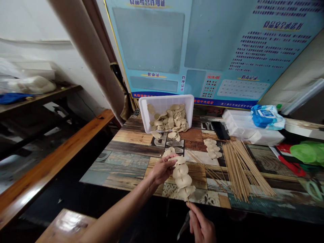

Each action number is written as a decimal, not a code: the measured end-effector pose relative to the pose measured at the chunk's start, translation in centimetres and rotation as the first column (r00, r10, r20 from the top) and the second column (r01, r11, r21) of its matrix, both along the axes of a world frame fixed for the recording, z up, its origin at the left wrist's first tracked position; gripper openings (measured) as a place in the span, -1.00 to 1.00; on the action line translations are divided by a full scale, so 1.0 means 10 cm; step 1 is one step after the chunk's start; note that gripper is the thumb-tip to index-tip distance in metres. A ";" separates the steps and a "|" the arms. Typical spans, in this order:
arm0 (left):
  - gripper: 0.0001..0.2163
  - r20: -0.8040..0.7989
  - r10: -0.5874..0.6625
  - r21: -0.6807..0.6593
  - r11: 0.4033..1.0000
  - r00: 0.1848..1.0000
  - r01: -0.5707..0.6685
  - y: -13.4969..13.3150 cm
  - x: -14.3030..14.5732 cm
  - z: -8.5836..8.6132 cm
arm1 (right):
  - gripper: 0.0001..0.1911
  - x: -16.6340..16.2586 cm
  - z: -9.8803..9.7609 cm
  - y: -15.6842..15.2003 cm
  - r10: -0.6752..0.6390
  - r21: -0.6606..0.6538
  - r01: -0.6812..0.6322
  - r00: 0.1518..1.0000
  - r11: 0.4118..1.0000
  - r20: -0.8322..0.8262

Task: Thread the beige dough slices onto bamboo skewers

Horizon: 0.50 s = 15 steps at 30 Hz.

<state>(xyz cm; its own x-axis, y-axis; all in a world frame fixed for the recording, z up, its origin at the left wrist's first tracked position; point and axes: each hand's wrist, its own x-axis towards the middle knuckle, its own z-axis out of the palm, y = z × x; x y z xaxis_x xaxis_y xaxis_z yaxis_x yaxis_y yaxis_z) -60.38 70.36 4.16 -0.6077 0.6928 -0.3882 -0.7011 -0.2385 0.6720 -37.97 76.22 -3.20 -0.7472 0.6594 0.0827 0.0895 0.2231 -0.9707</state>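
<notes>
My right hand (202,224) pinches the lower end of a thin wooden skewer, which points up and away from me. Several pale, round slices (182,180) are threaded along it in a row. At the far end of the row, my left hand (164,168) grips the topmost slice between thumb and fingers. Just beyond that hand, a few loose slices (172,150) lie on the table. A white plastic tub (145,116) lies tipped toward me at the back, with many more slices heaped in it and some spilled before its rim.
A bundle of bare wooden skewers (239,172) lies fanned out on the right. Beside it are a threaded row of slices (212,148), a black phone (220,130) and a blue wipes packet (267,116). Green-handled scissors (314,189) rest at the right edge. A poster board (149,40) stands behind.
</notes>
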 end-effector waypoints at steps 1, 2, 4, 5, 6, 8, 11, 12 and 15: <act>-0.62 0.014 -0.009 0.010 1.000 1.000 0.008 0.00 0.01 0.00 | -0.55 0.00 -0.02 0.00 -0.006 0.006 0.006 1.000 1.000 -0.012; -0.63 0.021 -0.012 0.021 1.000 1.000 0.012 -0.01 0.01 0.00 | -0.56 -0.01 -0.04 0.00 -0.006 0.013 0.007 1.000 1.000 -0.019; -0.65 0.011 -0.009 0.041 0.999 1.000 0.009 -0.01 0.03 0.01 | -0.55 -0.02 -0.07 0.00 -0.002 0.023 0.002 1.000 1.000 -0.018; -0.65 0.000 -0.006 0.049 0.999 1.000 0.006 -0.02 0.03 0.02 | -0.55 -0.02 -0.07 0.01 0.001 0.026 0.000 1.000 1.000 -0.014; -0.65 -0.011 -0.005 0.054 0.999 1.000 0.006 -0.03 0.03 0.03 | -0.55 -0.02 -0.07 0.01 0.001 0.029 0.000 1.000 1.000 -0.010; -0.64 -0.029 -0.011 0.052 0.999 1.000 0.012 -0.04 0.02 0.06 | -0.55 -0.02 -0.07 0.01 -0.001 0.036 0.001 1.000 0.999 -0.010; -0.61 -0.053 -0.018 0.038 0.999 0.998 0.020 -0.06 0.00 0.10 | -0.57 -0.02 -0.07 0.02 0.001 0.057 0.000 1.000 0.998 -0.015; -0.60 -0.064 -0.015 0.032 0.999 0.998 0.017 -0.07 0.00 0.11 | -0.57 -0.02 -0.08 0.02 0.000 0.065 0.000 1.000 0.998 -0.015; -0.59 -0.137 0.017 0.008 1.000 0.990 -0.016 -0.09 -0.01 0.11 | -0.57 -0.01 -0.10 0.01 -0.010 0.090 0.011 1.000 0.996 -0.012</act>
